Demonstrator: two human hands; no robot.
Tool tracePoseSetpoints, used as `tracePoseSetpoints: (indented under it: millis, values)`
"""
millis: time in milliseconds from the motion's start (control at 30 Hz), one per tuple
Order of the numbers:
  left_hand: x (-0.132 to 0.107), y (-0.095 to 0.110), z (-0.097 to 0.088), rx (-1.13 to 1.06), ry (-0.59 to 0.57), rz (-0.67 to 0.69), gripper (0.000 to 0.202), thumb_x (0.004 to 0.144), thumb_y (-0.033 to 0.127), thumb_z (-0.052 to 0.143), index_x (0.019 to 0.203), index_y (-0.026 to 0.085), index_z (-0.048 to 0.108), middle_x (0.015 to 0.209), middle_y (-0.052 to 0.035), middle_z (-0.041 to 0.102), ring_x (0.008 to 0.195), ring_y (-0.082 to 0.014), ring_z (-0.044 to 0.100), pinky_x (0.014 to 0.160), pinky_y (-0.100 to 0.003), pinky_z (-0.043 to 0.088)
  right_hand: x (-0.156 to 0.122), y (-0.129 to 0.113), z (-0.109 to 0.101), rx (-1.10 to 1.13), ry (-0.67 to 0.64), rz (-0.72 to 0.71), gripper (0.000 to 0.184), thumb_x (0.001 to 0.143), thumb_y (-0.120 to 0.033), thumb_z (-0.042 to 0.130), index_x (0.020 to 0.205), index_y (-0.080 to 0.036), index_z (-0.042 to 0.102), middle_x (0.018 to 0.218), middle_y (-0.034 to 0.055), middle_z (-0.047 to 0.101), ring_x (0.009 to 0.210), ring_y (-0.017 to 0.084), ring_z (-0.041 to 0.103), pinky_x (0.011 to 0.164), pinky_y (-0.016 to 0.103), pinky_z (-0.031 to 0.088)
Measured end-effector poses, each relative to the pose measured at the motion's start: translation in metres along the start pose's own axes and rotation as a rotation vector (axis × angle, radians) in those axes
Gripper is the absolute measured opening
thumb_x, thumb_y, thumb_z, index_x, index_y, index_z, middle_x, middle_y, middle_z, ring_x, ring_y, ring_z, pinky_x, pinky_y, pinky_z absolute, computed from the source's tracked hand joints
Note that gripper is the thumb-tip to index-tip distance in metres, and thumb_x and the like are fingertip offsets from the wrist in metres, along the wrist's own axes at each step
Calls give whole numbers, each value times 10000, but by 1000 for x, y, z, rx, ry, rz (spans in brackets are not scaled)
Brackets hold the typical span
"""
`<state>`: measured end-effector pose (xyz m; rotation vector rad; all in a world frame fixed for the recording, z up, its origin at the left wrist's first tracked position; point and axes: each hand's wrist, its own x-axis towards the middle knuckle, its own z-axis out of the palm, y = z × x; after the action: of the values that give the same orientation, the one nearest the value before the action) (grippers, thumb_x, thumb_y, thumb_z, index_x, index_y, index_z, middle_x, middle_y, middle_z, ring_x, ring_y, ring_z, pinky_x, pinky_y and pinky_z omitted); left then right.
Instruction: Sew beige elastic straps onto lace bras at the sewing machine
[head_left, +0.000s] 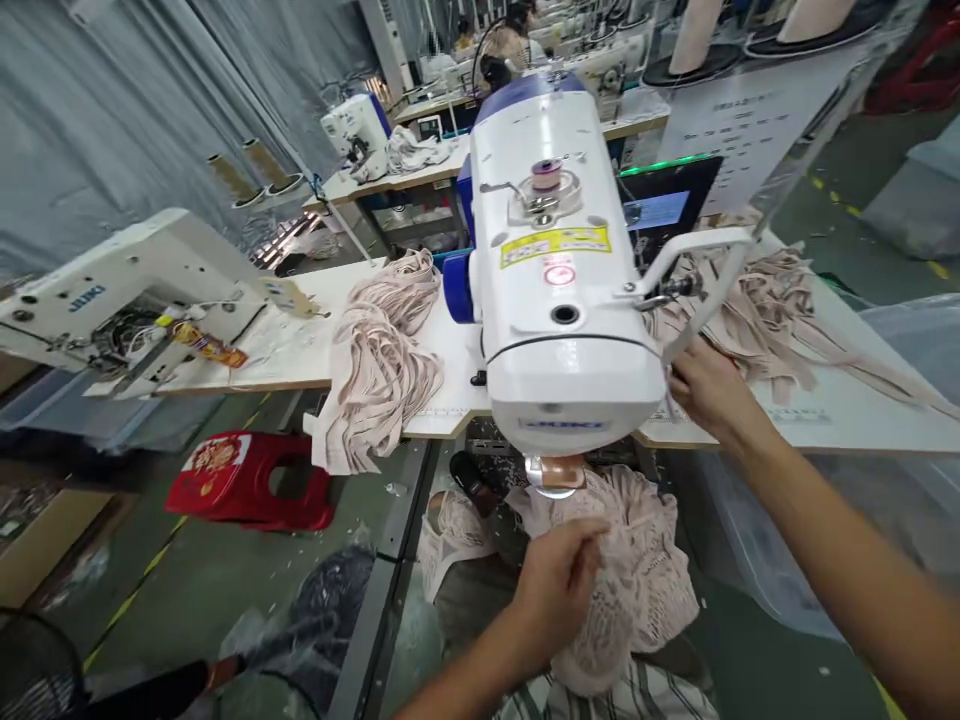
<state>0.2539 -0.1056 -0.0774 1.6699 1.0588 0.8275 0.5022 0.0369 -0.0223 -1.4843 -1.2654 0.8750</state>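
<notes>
A white JUKI sewing machine (570, 300) stands in the middle of the head view. Below its needle end, a beige lace garment (645, 560) lies bunched over my lap. My left hand (559, 580) is closed on the lace, with thumb and forefinger close together at its upper left part. My right hand (709, 385) reaches past the right side of the machine head, beside a pile of beige fabric strips (765, 300). Its fingers are curled, and their tips are partly hidden, so what they grip cannot be made out.
Another bundle of beige strips (382, 360) hangs over the table edge on the left. A second sewing machine (127, 290) stands farther left, above a red stool (247, 480). Clear plastic bins (780, 540) sit below the right side. A lit screen (660, 210) stands behind the machine.
</notes>
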Motion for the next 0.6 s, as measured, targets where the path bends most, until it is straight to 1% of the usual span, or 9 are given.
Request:
tracePoseSetpoints:
  millis: [67,133,200,233,267,367,433,533,600]
  values:
    - [-1,8,-10,28,40,77,310,988,286,416,1070,169,692,847,-90,679,763,-183,622,727,-293,487,-45,-1,7,95,-109,101,435,819,-675,471,667,-268,455,493,-41,405,370,77,144,358,263,160]
    - [-1,19,-19,25,29,125,346,982,383,462,1129,158,679,943,-120,694,852,-218,640,779,-324,498,-90,-2,16,206,-241,236,472,716,-700,602,785,-234,614,486,-50,441,356,54,121,336,246,143]
    - [0,27,-23,-3,-90,158,507,924,532,541,1243,151,641,1021,-135,688,905,-250,635,806,-354,497,-125,-3,27,385,-377,385,543,653,-640,725,972,-203,675,548,-25,568,351,38,169,344,224,157]
    - [1,30,-24,-11,-161,149,549,901,574,559,1244,154,647,1004,-127,688,883,-249,629,790,-351,495,-137,-3,32,441,-415,427,559,651,-605,758,1023,-197,675,606,-1,633,354,37,223,352,217,188]
    - [2,31,-23,-8,-220,116,523,904,581,550,1182,158,682,933,-107,688,823,-231,618,750,-334,488,-145,-4,36,456,-425,438,536,670,-573,772,1034,-192,675,667,22,681,368,44,294,367,214,236]
    - [5,32,-17,-3,-283,-45,427,971,477,467,837,162,723,673,-33,617,629,-156,537,610,-265,426,-151,-3,42,352,-344,345,376,756,-529,738,885,-180,684,670,18,681,447,82,462,440,227,378]
    - [9,34,-12,-41,-266,-97,445,983,437,444,741,158,693,587,-2,556,561,-130,490,547,-242,387,-148,-4,41,311,-332,283,342,773,-518,725,774,-181,667,590,-13,608,478,97,499,464,229,409]
    - [19,39,-13,-85,-247,-26,387,981,394,470,792,160,714,608,1,605,560,-130,532,538,-231,424,-138,-7,36,292,-361,255,339,767,-518,727,744,-186,667,544,-34,544,472,98,484,440,224,400]
    - [27,41,-18,-11,-193,117,303,982,330,486,922,170,737,763,-31,715,669,-153,639,624,-238,502,-128,-9,34,293,-242,223,346,763,-529,730,756,-188,670,536,-41,538,464,92,472,437,221,400]
